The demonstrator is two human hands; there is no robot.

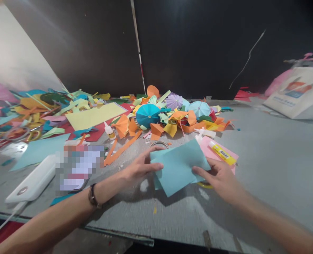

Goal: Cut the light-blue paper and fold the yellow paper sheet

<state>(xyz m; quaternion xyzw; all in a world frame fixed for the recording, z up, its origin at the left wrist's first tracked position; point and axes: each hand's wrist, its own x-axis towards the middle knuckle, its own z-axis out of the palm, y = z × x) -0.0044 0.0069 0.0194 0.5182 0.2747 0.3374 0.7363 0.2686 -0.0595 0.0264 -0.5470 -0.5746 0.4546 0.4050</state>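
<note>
Light blue paper sheets [180,165], at least two of them overlapping, are held up over the grey table between my hands. My left hand [145,164] grips their left edge, thumb on top and fingers behind. On the right edge, my right hand [214,174] pinches them the same way, its fingers mostly hidden behind the paper. A yellow ring-shaped piece [206,185] shows partly beneath the paper near my right hand. Just past the sheets lies a roll of tape [159,144], partly covered. A glue stick with a yellow label [222,153] rests on pink paper [233,161].
Coloured paper scraps, including a blue folded paper umbrella [148,115], pile along the back. A small glue bottle [109,130] stands before them. Left are scissors [34,135], a white power bank [33,181] and a phone [79,169]. A white bag [299,93] sits far right.
</note>
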